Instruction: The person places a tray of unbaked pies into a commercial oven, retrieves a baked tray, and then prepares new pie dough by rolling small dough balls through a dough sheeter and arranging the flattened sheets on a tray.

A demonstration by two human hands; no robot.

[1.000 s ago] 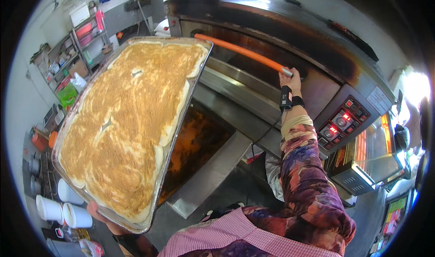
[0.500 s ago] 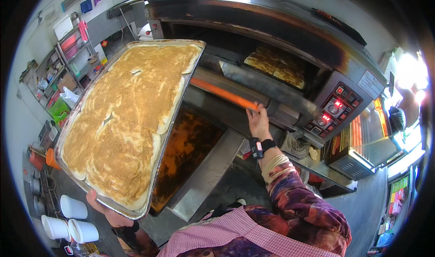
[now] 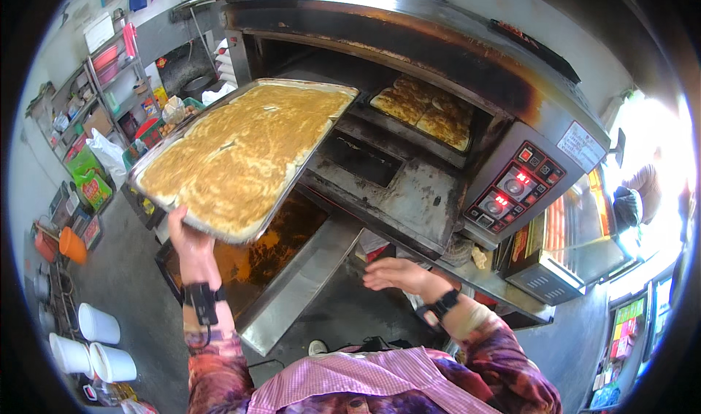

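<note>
Tray (image 3: 157, 199) of brown-smeared dough (image 3: 241, 167) is up before the left side of the oven (image 3: 380, 23) in the head view. The left hand (image 3: 193, 242) pinches the tray's near edge, thumb on the rim. The right hand (image 3: 398, 274) is unclenched, fingers stretched out, near the lowered door (image 3: 420, 206). Browned bread (image 3: 426, 112) lies inside the oven.

Oven door (image 3: 427, 204) now dropped fully open before the oven (image 3: 380, 28); baked slabs (image 3: 427, 113) show more fully inside. Right hand (image 3: 398, 275) has quit the orange handle, hanging loose short of the oven. Filled tray (image 3: 244, 237) lies flatter, far corner now crossing the oven's mouth at left.
</note>
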